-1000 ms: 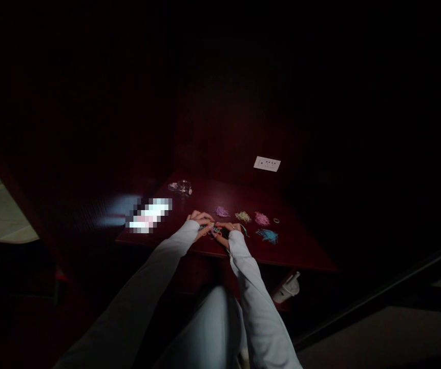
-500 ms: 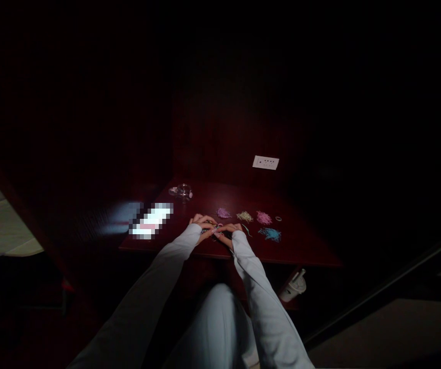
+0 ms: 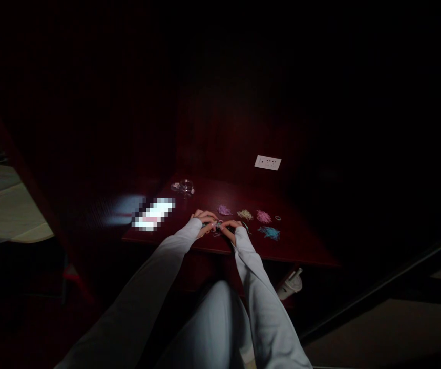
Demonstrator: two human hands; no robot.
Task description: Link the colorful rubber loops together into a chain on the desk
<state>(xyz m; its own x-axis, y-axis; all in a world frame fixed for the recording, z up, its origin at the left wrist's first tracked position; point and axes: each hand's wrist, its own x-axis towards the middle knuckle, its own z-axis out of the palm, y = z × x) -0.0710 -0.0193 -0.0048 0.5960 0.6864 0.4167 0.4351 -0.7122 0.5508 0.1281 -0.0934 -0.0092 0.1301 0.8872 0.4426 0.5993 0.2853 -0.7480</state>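
Observation:
My left hand (image 3: 205, 219) is closed in a pinch near the table's front edge, fingers bent around a small bunch of thin coloured loops (image 3: 217, 225). My right hand (image 3: 229, 228) pinches the same bunch from the other side, and the fingertips of both hands almost meet. Pink, pale and dark bits show between them; the fingers hide the rest. A thin greenish strand (image 3: 247, 227) sticks out past my right hand. Beyond the hands lie loose piles of thin bands: purple (image 3: 225, 210), pale yellow (image 3: 245, 214), pink (image 3: 264, 216) and blue (image 3: 270, 233).
A small ring (image 3: 277, 218) lies right of the pink pile. On the left of the dark red table (image 3: 300, 246) are a bright blurred-out screen (image 3: 154, 214) and a clear glass-like container (image 3: 186, 187). A lidded cup (image 3: 290, 286) stands below the tabletop. The back wall has a socket plate (image 3: 268, 163).
The fingertips have drawn slightly apart, and more of the loops shows between them. The whole view has shifted a little; the piles lie as before.

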